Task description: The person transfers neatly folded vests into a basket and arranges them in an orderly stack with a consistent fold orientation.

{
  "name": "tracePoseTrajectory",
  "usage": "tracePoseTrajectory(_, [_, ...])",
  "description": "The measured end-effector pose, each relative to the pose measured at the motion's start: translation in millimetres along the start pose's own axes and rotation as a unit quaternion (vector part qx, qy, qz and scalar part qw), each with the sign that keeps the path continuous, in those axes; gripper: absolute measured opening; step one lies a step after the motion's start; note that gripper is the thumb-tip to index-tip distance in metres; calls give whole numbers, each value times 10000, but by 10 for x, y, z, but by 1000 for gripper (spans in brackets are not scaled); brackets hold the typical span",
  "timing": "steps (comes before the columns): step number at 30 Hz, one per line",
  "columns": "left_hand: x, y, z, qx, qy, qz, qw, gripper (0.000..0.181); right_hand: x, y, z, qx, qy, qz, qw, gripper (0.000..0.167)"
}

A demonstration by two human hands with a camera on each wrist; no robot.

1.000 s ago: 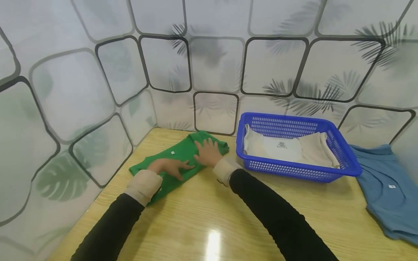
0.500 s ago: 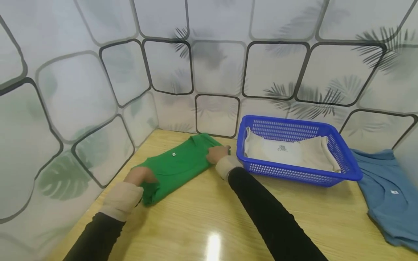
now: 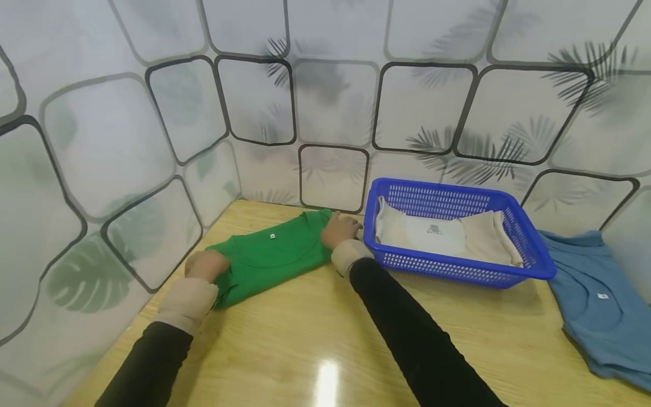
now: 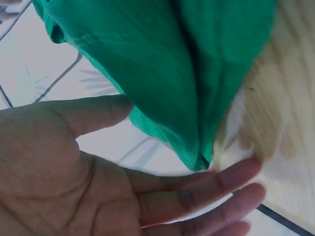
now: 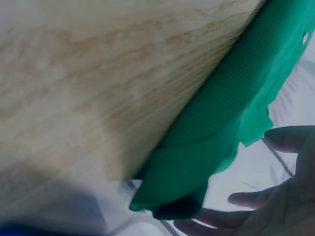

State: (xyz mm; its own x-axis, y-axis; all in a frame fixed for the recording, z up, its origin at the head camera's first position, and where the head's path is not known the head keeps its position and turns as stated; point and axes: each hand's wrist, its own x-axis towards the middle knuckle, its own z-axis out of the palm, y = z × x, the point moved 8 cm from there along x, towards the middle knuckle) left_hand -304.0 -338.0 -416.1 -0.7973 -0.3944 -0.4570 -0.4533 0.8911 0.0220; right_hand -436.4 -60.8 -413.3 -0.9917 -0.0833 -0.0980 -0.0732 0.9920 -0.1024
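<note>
Bracketing the shirt (image 3: 277,249) at its ends, I have left grip (image 3: 207,264) and right grip (image 3: 339,230) spread, neither clasping it; the next move likely needs both closing evenly.

Our wood-grained table (image 3: 274,356), with three things on it.
We look down on a pale yellow top with a bright streak of glare toward the near side. Near its left edge we find a folded green garment (image 3: 277,257), lying at a slant, with a small white label. Just to its right, toward the far side, we see a blue basket (image 3: 447,268) with perforated walls, standing upright. Farther right lies a folded grey-blue garment (image 3: 607,325), also white-labelled; we cannot tell whether basket and cloth touch.
</note>
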Motion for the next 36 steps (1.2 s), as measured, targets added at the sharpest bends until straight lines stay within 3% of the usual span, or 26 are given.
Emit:
tracePoseTrajectory(2, [-12,-25,39,263,-120,114,9995,63,-1,18,42,206,-142,72,9997,69])
tracePoseTrajectory(5, [-29,-1,67,161,-170,296,9993,65,-16,44,57,449,-263,149,9985,70])
tracePoseTrajectory(10, [-30,143,100,-205,-69,597,9980,62,-1,81,89,630,-288,128,9975,49])
tracePoseTrajectory(14, [-20,167,127,-292,91,581,9978,56,38,33,159,626,-400,-102,9972,31])
tracePoseTrajectory(17, [-5,141,105,-378,260,557,9974,50,63,-11,134,642,-175,-202,9976,24])
tracePoseTrajectory(23, [6,111,-21,-591,513,649,9948,32,25,-127,-7,548,383,-336,9972,19])
tracePoseTrajectory(26, [-17,116,-126,-634,686,698,9932,31,-28,-190,-110,601,649,-391,9953,19])
tracePoseTrajectory(31, [-94,137,-365,-782,1121,765,9877,36,-110,-289,-411,639,1069,-456,9912,19])
tracePoseTrajectory(36, [-181,159,-569,-1035,1406,771,9816,41,-166,-375,-794,527,1447,-777,9850,19])
